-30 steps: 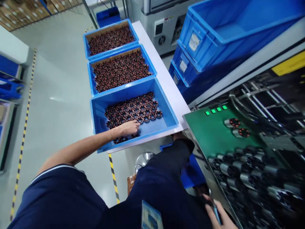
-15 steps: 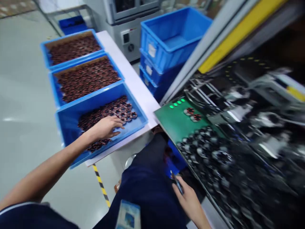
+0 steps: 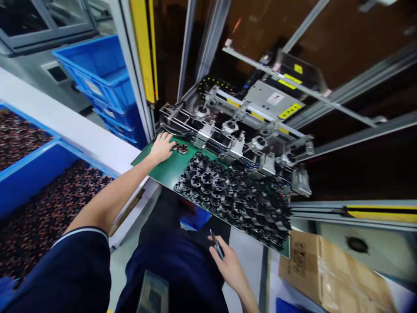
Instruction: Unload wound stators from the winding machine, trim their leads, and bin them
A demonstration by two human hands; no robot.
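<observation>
My left hand [image 3: 162, 148] reaches out over the near-left corner of a green plate [image 3: 166, 167], fingers curled down with the fingertips against two copper-wound stators [image 3: 181, 149]; what lies under the fingers is hidden. The rest of the plate carries several rows of black and silver round parts [image 3: 228, 191]. Low by my lap, my right hand [image 3: 230, 263] is closed round a thin blue-grey tool [image 3: 216, 244], clear of the plate's near edge.
Behind the plate stands a machine with a row of metal fixtures [image 3: 247, 139] and yellow labels. Blue bins of copper-wound stators [image 3: 35, 174] sit on a white table at left, stacked blue crates [image 3: 104, 82] behind. A cardboard box [image 3: 332, 269] lies at lower right.
My view swung right from the bins to the machine. My left hand left the near bin and moved onto the green plate. My right hand stays low with the tool.
</observation>
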